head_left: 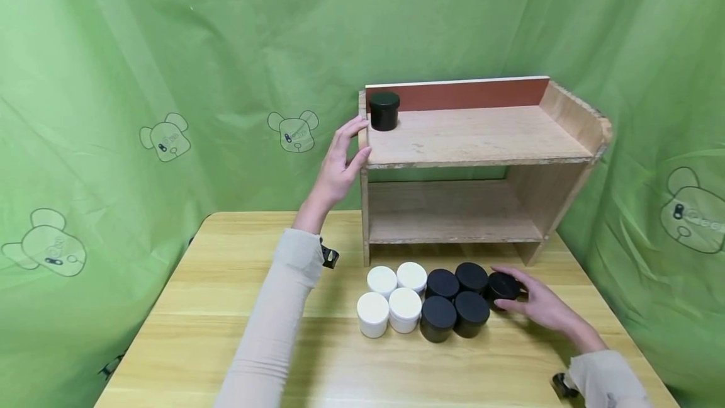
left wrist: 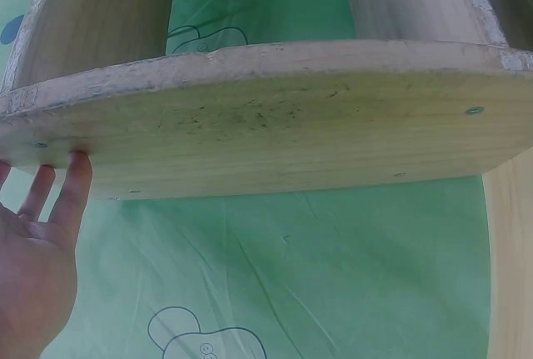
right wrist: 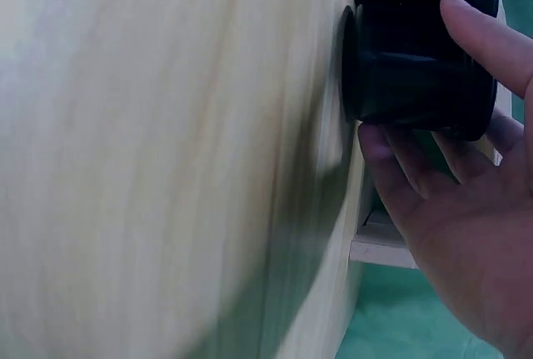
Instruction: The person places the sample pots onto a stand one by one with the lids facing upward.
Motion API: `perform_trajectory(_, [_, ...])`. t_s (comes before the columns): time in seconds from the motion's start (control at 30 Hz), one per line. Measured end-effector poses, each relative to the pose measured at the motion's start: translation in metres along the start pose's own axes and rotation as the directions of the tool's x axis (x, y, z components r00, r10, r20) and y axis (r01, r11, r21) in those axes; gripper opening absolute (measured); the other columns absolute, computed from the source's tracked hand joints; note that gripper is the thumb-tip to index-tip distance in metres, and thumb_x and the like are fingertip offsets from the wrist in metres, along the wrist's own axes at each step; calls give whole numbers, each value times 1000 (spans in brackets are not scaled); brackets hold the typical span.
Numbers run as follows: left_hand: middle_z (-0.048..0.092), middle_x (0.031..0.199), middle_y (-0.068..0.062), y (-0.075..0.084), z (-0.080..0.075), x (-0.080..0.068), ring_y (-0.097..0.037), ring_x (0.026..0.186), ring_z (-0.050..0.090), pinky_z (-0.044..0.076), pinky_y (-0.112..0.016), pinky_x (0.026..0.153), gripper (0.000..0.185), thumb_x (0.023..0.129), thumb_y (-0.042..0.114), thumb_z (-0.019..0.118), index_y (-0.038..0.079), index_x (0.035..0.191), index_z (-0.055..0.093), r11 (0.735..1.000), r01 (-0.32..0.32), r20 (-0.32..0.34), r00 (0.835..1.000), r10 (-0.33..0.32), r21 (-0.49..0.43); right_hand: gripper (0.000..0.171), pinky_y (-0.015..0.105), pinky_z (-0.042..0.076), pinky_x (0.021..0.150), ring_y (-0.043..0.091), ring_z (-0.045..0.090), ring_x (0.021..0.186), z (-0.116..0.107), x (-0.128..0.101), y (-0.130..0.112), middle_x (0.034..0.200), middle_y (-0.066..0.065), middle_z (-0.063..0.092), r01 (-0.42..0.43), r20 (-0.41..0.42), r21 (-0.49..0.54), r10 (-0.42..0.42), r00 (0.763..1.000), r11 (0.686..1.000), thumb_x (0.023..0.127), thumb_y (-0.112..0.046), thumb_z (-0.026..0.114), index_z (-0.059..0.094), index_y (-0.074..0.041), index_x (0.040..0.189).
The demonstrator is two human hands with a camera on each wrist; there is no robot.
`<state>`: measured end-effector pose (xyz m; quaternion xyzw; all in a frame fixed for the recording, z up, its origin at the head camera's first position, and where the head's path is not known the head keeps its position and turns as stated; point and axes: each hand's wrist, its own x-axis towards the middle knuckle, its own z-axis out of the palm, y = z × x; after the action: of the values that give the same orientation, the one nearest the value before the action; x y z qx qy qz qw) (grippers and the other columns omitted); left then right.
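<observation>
My right hand [head_left: 544,304] has its thumb and fingers around the rightmost black jar [head_left: 503,287], which stands on the table beside several other black jars [head_left: 438,315]. In the right wrist view, the thumb of my right hand [right wrist: 475,217] lies on one side of the gripped jar [right wrist: 416,84] and the fingers on the other. My left hand [head_left: 340,165] touches the left side panel [head_left: 364,206] of a wooden shelf [head_left: 470,140]. The left wrist view shows fingertips of the left hand [left wrist: 42,251] against that panel. One black jar [head_left: 384,112] stands at the upper board's left end.
Several white jars [head_left: 404,307] stand left of the black ones, in front of the shelf. The shelf has a lower board [head_left: 447,213] and a raised right side panel [head_left: 574,118]. Green cloth [head_left: 198,49] hangs behind the wooden table [head_left: 238,269].
</observation>
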<state>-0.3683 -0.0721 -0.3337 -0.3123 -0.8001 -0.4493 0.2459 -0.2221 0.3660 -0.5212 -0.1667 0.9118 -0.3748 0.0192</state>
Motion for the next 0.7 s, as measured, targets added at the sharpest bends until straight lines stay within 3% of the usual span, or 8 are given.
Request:
perform_trajectory(0.23, [30,169,5,1,0,1,-13,155,28,27,-54,126,51,107,34,52,26,156,39,1000,0,0,1000,0,6,72,56,48,103,55,51,133,-5,0,-4,145,30,54,-39,-26,26,39,999,999,94,-24,78,43,-8,155])
perform_trajectory(0.27, [30,169,5,1,0,1,-13,155,28,27,-54,127,51,107,34,52,26,156,39,1000,1,1,1000,-1,7,72,54,48,103,55,50,133,-6,0,-4,146,30,54,-41,-33,25,42,999,999,94,-25,77,42,-9,155])
perform_trajectory(0.4, [30,169,4,0,0,0,-13,155,28,27,-55,126,51,107,35,52,25,156,39,1000,9,4,1000,-9,9,72,30,51,99,54,50,133,-8,-1,-9,146,30,52,-45,-65,13,46,997,999,96,-27,76,41,-12,157])
perform_trajectory(0.47, [30,169,4,0,0,-1,-13,155,28,27,-55,126,51,107,35,52,25,156,39,1000,12,4,1000,-12,7,72,29,53,99,52,49,133,-10,-1,-14,149,29,49,-43,-73,10,43,996,999,96,-29,75,40,-14,158])
perform_trajectory(0.53, [30,169,4,1,0,-2,-14,155,28,27,-56,126,51,107,34,52,25,156,39,1000,12,2,1000,-12,5,74,46,52,106,52,46,135,-13,-1,-21,152,29,45,-39,-78,25,41,996,999,97,-30,74,38,-15,159])
perform_trajectory(0.6, [30,169,4,1,0,-2,-14,155,28,27,-56,126,51,107,34,52,26,156,39,1000,9,1,1000,-9,6,74,66,43,108,53,43,137,-17,0,-28,156,28,41,-29,-93,35,32,995,999,97,-29,75,38,-15,160])
perform_trajectory(0.67, [30,169,4,1,0,-1,-14,155,28,27,-55,126,51,107,34,52,25,156,39,1000,5,0,1000,-5,9,74,55,42,114,53,43,138,-21,2,-34,157,28,41,-7,-119,21,9,993,1000,96,-27,76,39,-15,159])
perform_trajectory(0.7, [30,169,3,1,0,-1,-14,155,28,27,-55,126,51,107,34,52,24,156,40,1000,3,-1,1000,-3,10,74,42,44,114,42,47,138,-23,2,-36,156,27,42,4,-133,14,-2,991,1000,95,-25,76,40,-15,159])
